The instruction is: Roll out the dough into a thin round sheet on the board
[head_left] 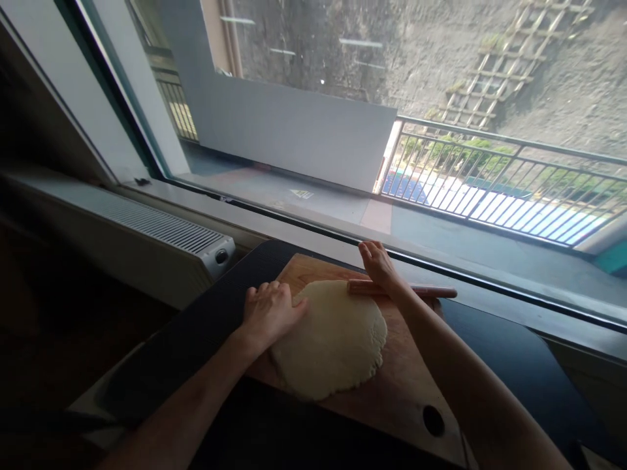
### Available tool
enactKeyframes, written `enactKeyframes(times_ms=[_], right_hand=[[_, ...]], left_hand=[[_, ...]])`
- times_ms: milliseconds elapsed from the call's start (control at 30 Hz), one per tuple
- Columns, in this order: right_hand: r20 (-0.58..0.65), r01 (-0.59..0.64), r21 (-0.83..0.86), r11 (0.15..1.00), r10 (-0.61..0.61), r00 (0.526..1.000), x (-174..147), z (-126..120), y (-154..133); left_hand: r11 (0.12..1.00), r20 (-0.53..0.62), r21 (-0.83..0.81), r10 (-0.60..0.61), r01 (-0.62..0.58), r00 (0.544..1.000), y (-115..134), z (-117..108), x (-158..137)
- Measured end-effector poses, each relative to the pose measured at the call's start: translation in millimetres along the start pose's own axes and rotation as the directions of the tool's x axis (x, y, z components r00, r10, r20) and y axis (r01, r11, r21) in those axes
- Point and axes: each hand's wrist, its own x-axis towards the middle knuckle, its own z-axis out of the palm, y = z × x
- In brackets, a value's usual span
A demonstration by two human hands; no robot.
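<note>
A wide, flat sheet of pale dough [333, 339] lies on a wooden cutting board [401, 398], its right and lower edges ragged. My left hand [272, 310] rests at the dough's left edge, over the board's rim. Its thumb is spread onto the dough; the other fingers bend downward, tips hidden. Across the far right part of the dough lies a wooden rolling pin [431, 292], one end reaching past the board. My right hand [379, 264] is over the pin, palm side down, with the fingers stretched forward beyond it. The wrist covers part of the pin.
The board sits on a dark table [494, 352] pushed up to a window sill [304, 232]. A white radiator [161, 228] stands to the left. Outside the glass are a walkway and a metal railing [490, 170]. Near the board's front right corner is a round hole [434, 421].
</note>
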Motion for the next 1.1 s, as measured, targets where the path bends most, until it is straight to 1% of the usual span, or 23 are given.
enactKeyframes(times_ms=[67, 100, 167, 200, 267, 333, 367, 400, 433, 467, 500, 533, 567, 600, 633, 667, 700, 733, 767, 800, 867, 933, 1100], right_hand=[[0.092, 0.078, 0.068, 0.995, -0.084, 0.992, -33.2, -24.4, 13.0], [0.162, 0.109, 0.082, 0.991, -0.121, 0.979, -51.2, -36.6, 19.5], [0.291, 0.142, 0.08, 0.987, -0.16, 0.943, -83.8, -57.8, 30.0], [0.329, 0.15, 0.064, 0.987, -0.162, 0.93, -96.7, -65.8, 33.6], [0.345, 0.156, 0.013, 0.988, -0.151, 0.926, -113.9, -76.8, 38.4], [0.315, 0.145, -0.037, 0.989, -0.126, 0.941, -121.3, -83.2, 41.7], [0.299, 0.131, -0.05, 0.99, -0.11, 0.948, -122.6, -85.6, 43.5], [0.28, 0.113, -0.055, 0.992, -0.093, 0.955, -123.2, -87.9, 45.4], [0.258, 0.094, -0.052, 0.994, -0.078, 0.963, -123.5, -90.1, 47.2], [0.231, 0.078, -0.043, 0.996, -0.066, 0.971, -123.8, -92.1, 49.0], [0.207, 0.066, -0.029, 0.997, -0.059, 0.976, -124.2, -93.9, 50.4], [0.192, 0.061, -0.015, 0.998, -0.057, 0.98, -124.7, -95.1, 51.3], [0.182, 0.057, -0.004, 0.998, -0.056, 0.982, -125.4, -95.8, 51.5], [0.177, 0.054, 0.003, 0.999, -0.054, 0.983, -125.9, -95.8, 51.2], [0.177, 0.048, 0.002, 0.999, -0.048, 0.983, -126.3, -95.3, 50.2], [0.18, 0.04, -0.005, 0.999, -0.038, 0.983, -126.5, -94.4, 48.7], [0.182, 0.031, -0.016, 0.999, -0.028, 0.983, -126.4, -93.2, 47.0], [0.182, 0.025, -0.025, 0.999, -0.02, 0.983, -126.2, -92.1, 45.1], [0.182, 0.023, -0.032, 0.999, -0.017, 0.983, -125.9, -91.0, 43.2], [0.18, 0.023, -0.034, 0.999, -0.017, 0.983, -125.8, -90.2, 41.6], [0.174, 0.027, -0.028, 0.999, -0.021, 0.985, -126.1, -89.5, 39.3], [0.17, 0.025, -0.024, 0.999, -0.02, 0.985, -127.7, -89.6, 38.9], [0.141, 0.009, -0.022, 1.0, -0.006, 0.99, -134.6, -90.7, 39.9]], left_hand=[[0.997, 0.092, -0.063, 0.056, -0.051, 0.994, 6.5, -0.5, 4.1], [0.99, 0.132, -0.124, 0.082, -0.066, 0.988, 9.8, -0.8, 4.6], [0.956, 0.193, -0.286, 0.119, -0.06, 0.974, 16.2, -3.7, 2.8], [0.924, 0.209, -0.38, 0.137, -0.049, 0.968, 19.2, -7.1, 1.6], [0.823, 0.223, -0.567, 0.198, -0.038, 0.955, 24.1, -17.7, 1.3], [0.694, 0.216, -0.717, 0.308, -0.063, 0.927, 25.6, -30.5, 8.2], [0.65, 0.216, -0.757, 0.353, -0.073, 0.91, 24.8, -36.1, 15.0], [0.643, 0.226, -0.762, 0.372, -0.074, 0.9, 23.0, -40.4, 23.5], [0.679, 0.246, -0.731, 0.355, -0.068, 0.902, 20.6, -42.8, 32.7], [0.753, 0.268, -0.656, 0.3, -0.055, 0.916, 18.2, -43.3, 41.2], [0.842, 0.272, -0.538, 0.215, -0.037, 0.938, 16.4, -41.8, 47.7], [0.918, 0.236, -0.395, 0.127, -0.024, 0.964, 15.9, -38.4, 50.8], [0.965, 0.165, -0.261, 0.077, -0.032, 0.983, 17.3, -33.5, 49.9], [0.983, 0.086, -0.164, 0.093, -0.078, 0.992, 20.8, -27.6, 44.7], [0.98, 0.026, -0.116, 0.164, -0.16, 0.986, 26.3, -21.1, 35.9], [0.956, -0.004, -0.108, 0.273, -0.272, 0.962, 33.2, -14.6, 24.6], [0.912, 0.005, -0.133, 0.393, -0.388, 0.92, 40.9, -8.7, 12.2], [0.862, 0.029, -0.165, 0.491, -0.48, 0.871, 48.6, -4.0, 0.3], [0.821, 0.058, -0.186, 0.557, -0.539, 0.828, 55.7, -0.9, -10.2], [0.799, 0.081, -0.189, 0.593, -0.571, 0.801, 61.8, 0.5, -18.4], [0.79, 0.112, -0.152, 0.61, -0.593, 0.784, 70.8, -1.4, -28.1], [0.797, 0.133, -0.098, 0.604, -0.596, 0.786, 78.4, -7.7, -32.6], [0.818, 0.192, 0.061, 0.553, -0.573, 0.81, 109.5, -20.6, -41.8]])
